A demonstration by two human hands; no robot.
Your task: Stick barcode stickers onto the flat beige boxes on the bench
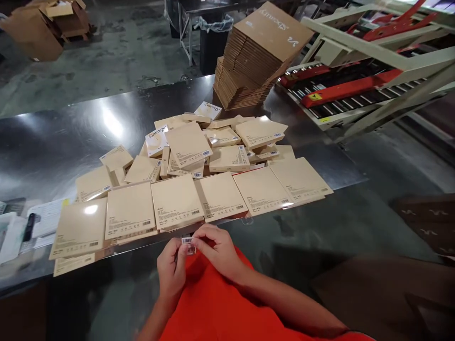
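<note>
Close to my body, in front of the table edge, my left hand (172,266) and my right hand (219,250) pinch small barcode stickers (188,245) between them. Both hands have their fingers closed on the sticker piece. Just beyond them, flat beige boxes (177,201) lie in a row along the edge of the metal table (138,104), printed text and barcodes facing up. Behind this row is a loose pile of similar boxes (189,142), some tilted or overlapping. Two boxes in the pile show a white printed face (156,140).
A tall leaning stack of folded cardboard (249,57) stands at the table's back. Papers and a black marker (29,226) lie at the left. A roller conveyor (355,90) with red parts is at the right. A black bin (213,47) stands behind the table.
</note>
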